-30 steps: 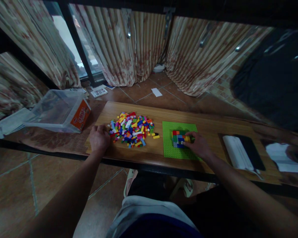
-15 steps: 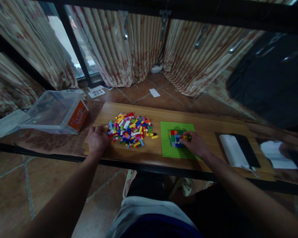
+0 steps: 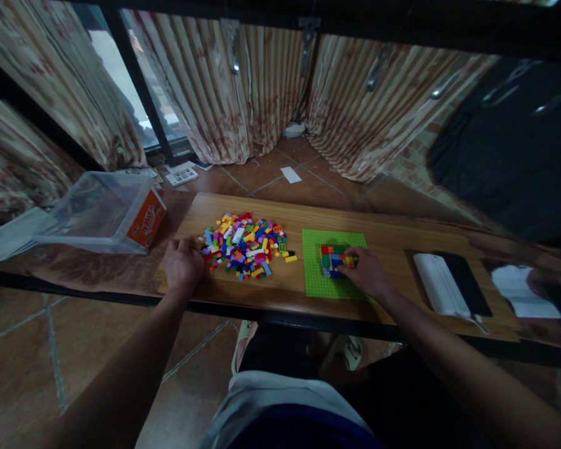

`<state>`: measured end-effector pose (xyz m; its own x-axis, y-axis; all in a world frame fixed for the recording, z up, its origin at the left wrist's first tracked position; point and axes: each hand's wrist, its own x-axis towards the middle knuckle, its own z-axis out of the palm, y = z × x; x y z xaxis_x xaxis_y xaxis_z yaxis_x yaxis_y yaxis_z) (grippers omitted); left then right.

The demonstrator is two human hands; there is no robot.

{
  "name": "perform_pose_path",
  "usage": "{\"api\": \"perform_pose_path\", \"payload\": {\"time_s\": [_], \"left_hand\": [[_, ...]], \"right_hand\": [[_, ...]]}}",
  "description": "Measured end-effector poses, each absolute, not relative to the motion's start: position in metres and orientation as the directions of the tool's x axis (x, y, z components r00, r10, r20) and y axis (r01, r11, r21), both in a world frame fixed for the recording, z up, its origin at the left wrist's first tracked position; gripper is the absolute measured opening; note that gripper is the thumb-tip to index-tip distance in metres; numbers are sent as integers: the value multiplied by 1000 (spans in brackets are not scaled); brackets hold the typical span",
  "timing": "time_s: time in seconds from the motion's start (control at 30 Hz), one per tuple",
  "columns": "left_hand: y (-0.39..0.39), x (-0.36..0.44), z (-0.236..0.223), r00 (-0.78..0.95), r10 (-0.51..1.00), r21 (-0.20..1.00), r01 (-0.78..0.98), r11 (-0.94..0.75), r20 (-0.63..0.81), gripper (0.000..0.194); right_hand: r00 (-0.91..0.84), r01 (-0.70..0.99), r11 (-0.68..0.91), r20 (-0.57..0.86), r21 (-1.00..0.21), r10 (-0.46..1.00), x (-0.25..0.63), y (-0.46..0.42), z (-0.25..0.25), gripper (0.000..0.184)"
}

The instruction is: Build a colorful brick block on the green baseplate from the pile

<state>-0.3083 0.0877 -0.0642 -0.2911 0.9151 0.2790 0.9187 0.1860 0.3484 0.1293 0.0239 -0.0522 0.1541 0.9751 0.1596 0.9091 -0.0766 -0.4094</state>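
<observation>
A pile of small coloured bricks (image 3: 245,245) lies on the wooden board (image 3: 393,243). My left hand (image 3: 182,263) rests on the board just left of the pile, fingers curled, with nothing visible in them. A green baseplate (image 3: 313,274) lies to the right of the pile and carries a small block of stacked coloured bricks (image 3: 331,259). My right hand (image 3: 367,272) sits on the baseplate, its fingertips pinched against the right side of that block at a yellow brick.
A clear plastic tub (image 3: 105,212) with an orange label lies at the left. A white oblong object (image 3: 439,285) and a black flat device (image 3: 467,284) lie at the right of the board. Curtains hang behind; tiled floor lies below.
My right hand has shifted slightly left along the brick block. The left hand has stayed beside the pile. The view has moved a little.
</observation>
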Motion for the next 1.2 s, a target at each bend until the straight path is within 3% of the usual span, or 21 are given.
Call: {"api": "perform_pose_path", "payload": {"time_s": [0.4,0.6,0.87,1.2], "left_hand": [[87,-308,-65,-308,912,371,907,197,271,33],[87,-307,-64,-311,910,382,903,194,274,34],[87,-306,-63,-318,910,388,900,200,268,35],[88,-308,-68,-299,904,360,915,181,305,36]], "right_hand": [[-82,939,172,293,-297,952,121,11,-42,21],[-206,932,268,255,-243,945,118,7,-34,26],[-429,900,436,142,-19,892,120,4,-14,28],[-512,853,491,102,177,853,126,-2,-8,27]]}}
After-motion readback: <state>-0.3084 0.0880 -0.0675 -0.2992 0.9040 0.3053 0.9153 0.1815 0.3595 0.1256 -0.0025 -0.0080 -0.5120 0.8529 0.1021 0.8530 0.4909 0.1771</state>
